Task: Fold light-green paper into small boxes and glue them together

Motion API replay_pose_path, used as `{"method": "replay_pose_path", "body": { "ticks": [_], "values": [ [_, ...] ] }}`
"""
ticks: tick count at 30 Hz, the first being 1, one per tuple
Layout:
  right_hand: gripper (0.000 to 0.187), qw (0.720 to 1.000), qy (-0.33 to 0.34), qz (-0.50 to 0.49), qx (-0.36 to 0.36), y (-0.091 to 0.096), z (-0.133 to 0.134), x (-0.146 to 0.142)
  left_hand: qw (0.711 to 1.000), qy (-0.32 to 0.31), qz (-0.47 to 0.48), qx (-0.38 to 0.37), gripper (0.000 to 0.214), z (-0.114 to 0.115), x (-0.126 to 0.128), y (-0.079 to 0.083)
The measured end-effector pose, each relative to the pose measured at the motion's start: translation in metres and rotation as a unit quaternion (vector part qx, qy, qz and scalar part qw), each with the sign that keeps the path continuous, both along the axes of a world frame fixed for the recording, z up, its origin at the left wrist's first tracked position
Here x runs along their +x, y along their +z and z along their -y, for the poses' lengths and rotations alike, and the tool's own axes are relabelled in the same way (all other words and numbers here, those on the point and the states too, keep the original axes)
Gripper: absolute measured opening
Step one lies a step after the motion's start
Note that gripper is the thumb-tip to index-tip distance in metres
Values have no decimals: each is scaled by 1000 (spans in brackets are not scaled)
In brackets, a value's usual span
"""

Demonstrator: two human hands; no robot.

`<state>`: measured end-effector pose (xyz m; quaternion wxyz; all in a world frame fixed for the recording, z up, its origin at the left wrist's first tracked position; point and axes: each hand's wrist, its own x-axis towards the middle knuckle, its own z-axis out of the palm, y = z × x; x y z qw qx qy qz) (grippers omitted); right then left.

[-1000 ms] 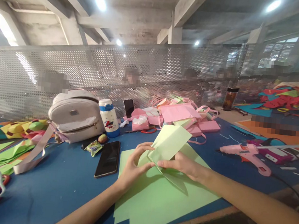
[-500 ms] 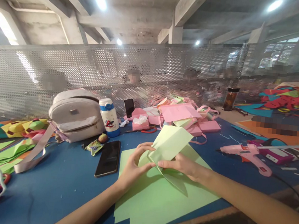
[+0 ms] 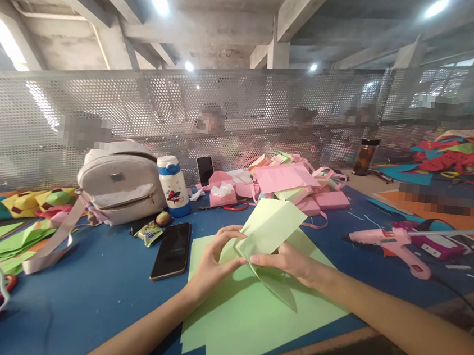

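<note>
A folded light green paper (image 3: 272,226) stands tilted above a stack of flat green sheets (image 3: 247,320) on the blue table (image 3: 93,292). My left hand (image 3: 211,262) pinches its lower left edge with curled fingers. From the right, my right hand (image 3: 291,262) grips the paper's lower edge, thumb on top. Both hands meet at the fold, just over the sheets.
A black phone (image 3: 172,251) lies left of the sheets. Behind it are a white backpack (image 3: 118,182), a white-and-blue bottle (image 3: 172,186) and a pile of pink paper (image 3: 291,186). A pink glue gun (image 3: 395,245) lies at the right. Coloured paper scraps (image 3: 18,205) fill the left. A perforated metal screen (image 3: 226,114) backs the table.
</note>
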<state>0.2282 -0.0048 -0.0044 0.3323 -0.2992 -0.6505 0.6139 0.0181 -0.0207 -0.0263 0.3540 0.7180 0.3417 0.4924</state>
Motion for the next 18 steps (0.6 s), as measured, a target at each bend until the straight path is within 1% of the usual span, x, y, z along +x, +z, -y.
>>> {"method": "replay_pose_path", "body": {
  "ticks": [6,11,14,18],
  "values": [
    [50,1000,1,2,-3,0,0,0,1000,0,-8,1,44,0,0,-1],
    [53,1000,-18,6,-17,1,1,1,1000,6,-8,4,45,1,0,1],
    [50,1000,-20,21,-7,1,0,3,1000,9,-8,2,44,1,1,1],
    [47,999,-3,42,9,0,-2,7,1000,10,-10,4,43,2,1,1]
  ]
}}
